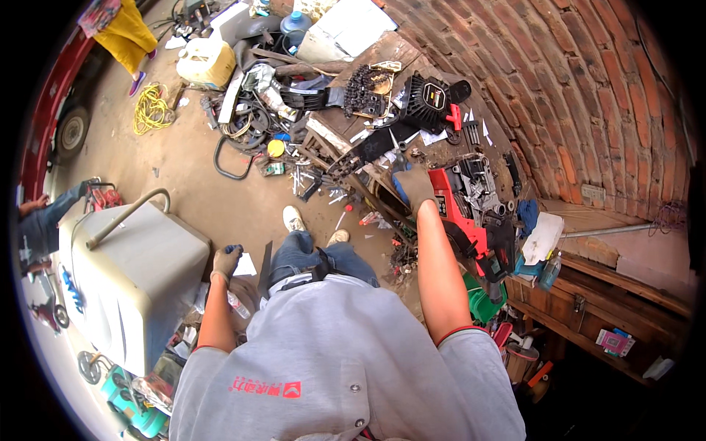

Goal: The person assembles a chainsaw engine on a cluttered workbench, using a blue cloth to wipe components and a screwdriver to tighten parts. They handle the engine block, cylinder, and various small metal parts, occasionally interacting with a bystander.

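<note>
My right hand (pixel 413 185), in a grey and blue work glove, is over the workbench with its fingers closed. A metal tool with two pointed tips (pixel 399 141) sticks out beyond the fingers; its exact kind is unclear. Just right of this hand lies a red chainsaw body (pixel 457 209), with a grey metal engine part (pixel 476 182) beside it. Farther off are a dark guide bar (pixel 376 147) and a black starter cover (pixel 426 103) with a red pull handle (pixel 454 116). My gloved left hand (pixel 226 261) hangs low at my left side, fingers curled; whatever they hold is hidden.
A large pale cabinet-like box (pixel 147 257) stands at left, and a brick wall (pixel 573 95) rises at right. Loose chain (pixel 365 92) and several small parts crowd the bench. Yellow rope (pixel 153 109) and a jerrycan (pixel 206 62) are on the floor. Two other people show at left.
</note>
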Motion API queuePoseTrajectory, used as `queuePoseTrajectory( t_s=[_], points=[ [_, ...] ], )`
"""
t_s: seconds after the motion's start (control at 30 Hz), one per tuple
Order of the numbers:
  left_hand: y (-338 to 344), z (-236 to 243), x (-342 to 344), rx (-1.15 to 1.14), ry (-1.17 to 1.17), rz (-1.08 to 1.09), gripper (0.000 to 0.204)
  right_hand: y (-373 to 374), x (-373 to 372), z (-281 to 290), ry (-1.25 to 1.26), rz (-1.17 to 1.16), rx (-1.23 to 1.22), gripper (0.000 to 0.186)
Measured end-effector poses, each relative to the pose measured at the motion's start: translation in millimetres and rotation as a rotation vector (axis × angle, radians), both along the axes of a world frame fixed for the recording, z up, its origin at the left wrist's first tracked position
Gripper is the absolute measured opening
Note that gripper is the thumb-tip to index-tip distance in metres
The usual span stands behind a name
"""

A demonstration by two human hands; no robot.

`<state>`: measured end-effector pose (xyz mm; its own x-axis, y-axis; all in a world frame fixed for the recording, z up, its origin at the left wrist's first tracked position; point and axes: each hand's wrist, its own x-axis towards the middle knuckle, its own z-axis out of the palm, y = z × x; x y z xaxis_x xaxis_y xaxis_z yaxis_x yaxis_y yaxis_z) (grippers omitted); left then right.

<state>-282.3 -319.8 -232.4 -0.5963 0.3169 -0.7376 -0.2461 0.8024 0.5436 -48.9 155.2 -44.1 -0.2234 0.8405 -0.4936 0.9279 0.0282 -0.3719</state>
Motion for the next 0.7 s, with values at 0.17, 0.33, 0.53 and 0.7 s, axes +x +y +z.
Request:
queuePoseTrajectory(
  t_s=[0.17, 0.33, 0.53, 0.7],
  points=[
    [-3, -27, 10, 0.047, -0.155, 0.000, 0.025, -21, 35, 7, -0.042, 0.056, 0.037, 0.034],
    [21, -48, 8, 0.073, -0.282, -0.107, 0.026, -64, 94, 77, 0.601, -0.114, -0.194, 0.027],
    [38, -49, -1, 0.129, -0.313, -0.062, 0.017, -52, 207, 156, 0.745, -0.359, -0.132, 0.020],
    [43, -37, 9, 0.154, -0.263, -0.042, 0.016, 36, 348, 161, 0.687, -0.629, 0.245, 0.021]
  ],
)
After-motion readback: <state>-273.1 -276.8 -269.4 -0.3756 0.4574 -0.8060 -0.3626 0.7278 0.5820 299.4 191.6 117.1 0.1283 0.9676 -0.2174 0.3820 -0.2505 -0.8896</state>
